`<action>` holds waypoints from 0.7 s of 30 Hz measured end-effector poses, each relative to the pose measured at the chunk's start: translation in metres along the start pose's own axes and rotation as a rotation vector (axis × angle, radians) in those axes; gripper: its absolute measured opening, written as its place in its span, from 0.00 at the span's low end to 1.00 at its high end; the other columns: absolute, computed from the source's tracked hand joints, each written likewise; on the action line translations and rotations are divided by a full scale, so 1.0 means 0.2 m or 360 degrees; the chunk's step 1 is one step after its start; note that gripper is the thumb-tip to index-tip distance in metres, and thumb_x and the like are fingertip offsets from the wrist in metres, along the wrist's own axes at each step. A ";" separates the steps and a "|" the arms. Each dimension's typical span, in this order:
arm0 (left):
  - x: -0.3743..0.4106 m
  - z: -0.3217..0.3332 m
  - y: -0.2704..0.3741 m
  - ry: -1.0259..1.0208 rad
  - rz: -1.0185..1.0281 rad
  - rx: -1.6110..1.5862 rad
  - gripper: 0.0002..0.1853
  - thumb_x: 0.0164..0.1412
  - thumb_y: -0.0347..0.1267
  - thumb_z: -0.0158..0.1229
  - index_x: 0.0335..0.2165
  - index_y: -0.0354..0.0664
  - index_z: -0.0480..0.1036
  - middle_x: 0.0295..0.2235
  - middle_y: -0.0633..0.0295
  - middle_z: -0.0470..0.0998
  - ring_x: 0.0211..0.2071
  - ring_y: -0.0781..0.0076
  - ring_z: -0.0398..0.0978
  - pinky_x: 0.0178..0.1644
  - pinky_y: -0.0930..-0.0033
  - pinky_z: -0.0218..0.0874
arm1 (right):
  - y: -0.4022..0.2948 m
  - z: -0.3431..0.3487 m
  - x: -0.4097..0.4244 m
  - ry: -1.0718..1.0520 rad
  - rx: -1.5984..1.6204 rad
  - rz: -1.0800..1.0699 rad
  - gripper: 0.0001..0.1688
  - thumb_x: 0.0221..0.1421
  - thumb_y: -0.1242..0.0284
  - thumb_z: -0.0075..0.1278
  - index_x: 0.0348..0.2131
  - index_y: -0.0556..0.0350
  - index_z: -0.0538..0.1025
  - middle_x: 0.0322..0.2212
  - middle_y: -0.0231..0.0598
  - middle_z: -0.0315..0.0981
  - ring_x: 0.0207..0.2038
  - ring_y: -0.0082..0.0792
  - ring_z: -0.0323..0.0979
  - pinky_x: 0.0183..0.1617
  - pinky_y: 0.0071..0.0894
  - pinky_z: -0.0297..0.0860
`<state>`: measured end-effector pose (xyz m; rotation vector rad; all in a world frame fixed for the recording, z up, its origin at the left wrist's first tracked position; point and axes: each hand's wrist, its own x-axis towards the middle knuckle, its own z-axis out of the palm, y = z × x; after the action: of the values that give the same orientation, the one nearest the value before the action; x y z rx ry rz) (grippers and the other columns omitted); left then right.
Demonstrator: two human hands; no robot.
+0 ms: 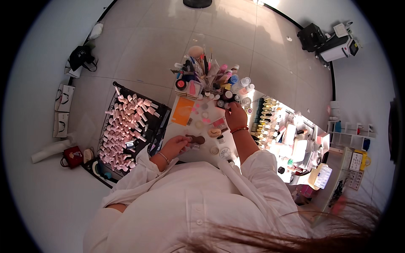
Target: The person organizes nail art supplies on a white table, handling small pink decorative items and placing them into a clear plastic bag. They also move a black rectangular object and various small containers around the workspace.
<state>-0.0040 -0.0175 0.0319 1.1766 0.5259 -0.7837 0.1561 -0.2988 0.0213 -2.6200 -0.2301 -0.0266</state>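
Over the near part of the white table [171, 129], my left hand [174, 147] pinches the narrow end of a brown, rounded object [197, 139] between thumb and fingers. My right hand [237, 115] reaches to the far side, its fingertips at a small pale cap or jar [227, 106] among small jars; whether it grips this is hidden. Between the hands lie a pink-and-white card [220, 123] and a skin-toned oval piece [214, 132]. An orange sheet [182, 110] lies beyond my left hand. Small round containers [214, 150] stand near my body.
At the table's far end, brushes and pens [204, 64] crowd a holder beside pump bottles [243, 83]. A black rack [158, 121] on the left carries many pink nail polish bottles [125, 126]. Gold-capped bottles [267, 115] and boxes [299, 150] fill the brightly lit right side.
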 end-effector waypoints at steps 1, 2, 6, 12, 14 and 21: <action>0.00 0.00 0.00 0.0012 -0.0005 0.0005 0.13 0.67 0.32 0.51 0.47 0.40 0.74 0.36 0.65 0.77 0.29 0.83 0.68 0.33 0.80 0.62 | 0.00 0.00 0.00 -0.0004 -0.0011 -0.0003 0.09 0.50 0.73 0.55 0.34 0.53 0.75 0.39 0.44 0.76 0.36 0.52 0.76 0.39 0.49 0.73; 0.00 0.00 -0.01 0.0025 -0.0009 0.0010 0.14 0.67 0.32 0.51 0.47 0.40 0.74 0.36 0.65 0.77 0.29 0.83 0.67 0.33 0.80 0.62 | 0.00 0.00 0.00 -0.0002 -0.0023 -0.0004 0.09 0.50 0.73 0.55 0.34 0.53 0.75 0.39 0.44 0.76 0.37 0.52 0.76 0.39 0.49 0.73; -0.01 0.00 -0.01 0.0013 -0.0009 -0.0002 0.14 0.67 0.32 0.51 0.47 0.40 0.74 0.36 0.66 0.77 0.29 0.82 0.67 0.32 0.80 0.61 | -0.01 0.00 0.00 -0.0021 -0.0048 0.0014 0.08 0.52 0.72 0.55 0.34 0.53 0.75 0.40 0.43 0.76 0.37 0.51 0.76 0.39 0.49 0.73; -0.01 -0.01 -0.03 0.0023 -0.0013 0.0025 0.13 0.67 0.33 0.51 0.47 0.42 0.75 0.36 0.68 0.77 0.29 0.81 0.68 0.33 0.79 0.62 | 0.00 0.00 0.00 -0.0004 -0.0073 -0.0012 0.08 0.52 0.71 0.55 0.34 0.53 0.75 0.40 0.43 0.76 0.36 0.51 0.77 0.38 0.49 0.74; -0.01 0.00 -0.02 0.0039 -0.0017 0.0064 0.13 0.67 0.33 0.51 0.46 0.43 0.75 0.35 0.68 0.77 0.29 0.81 0.68 0.33 0.78 0.62 | 0.00 0.00 -0.01 0.0002 -0.0082 -0.0023 0.08 0.52 0.71 0.55 0.34 0.53 0.75 0.40 0.42 0.76 0.35 0.51 0.77 0.38 0.49 0.74; -0.01 0.00 -0.02 0.0042 -0.0021 0.0072 0.12 0.67 0.33 0.50 0.45 0.43 0.75 0.35 0.68 0.77 0.29 0.81 0.69 0.33 0.78 0.62 | 0.01 0.00 0.00 -0.0030 -0.0097 -0.0006 0.09 0.52 0.71 0.57 0.33 0.53 0.76 0.41 0.40 0.76 0.35 0.49 0.77 0.37 0.47 0.74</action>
<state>-0.0080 -0.0178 0.0309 1.2276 0.5411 -0.7959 0.1564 -0.2995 0.0204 -2.6814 -0.2446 -0.0103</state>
